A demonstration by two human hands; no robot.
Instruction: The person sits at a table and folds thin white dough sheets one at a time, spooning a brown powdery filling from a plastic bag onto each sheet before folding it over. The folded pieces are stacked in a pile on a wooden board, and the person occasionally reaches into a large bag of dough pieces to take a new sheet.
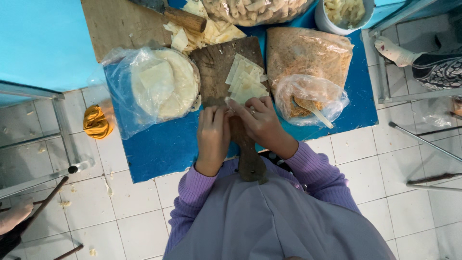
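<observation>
My left hand (213, 136) and my right hand (260, 123) meet over the near end of a dark wooden board (216, 67) with a long handle. Both pinch a small pale piece of dough (228, 102) between their fingertips. Just beyond the fingers lies a stack of thin pale dough squares (246, 82) on the board. A ring shows on my right hand. Purple sleeves cover both wrists.
A low blue table (163, 149) carries a round stack of dough sheets in clear plastic (161, 86), a bag of brownish filling with a spoon (312, 103), a rolling pin (185, 19) and cut dough scraps. Another person's foot (394, 52) is at right, a hand (14, 216) at lower left.
</observation>
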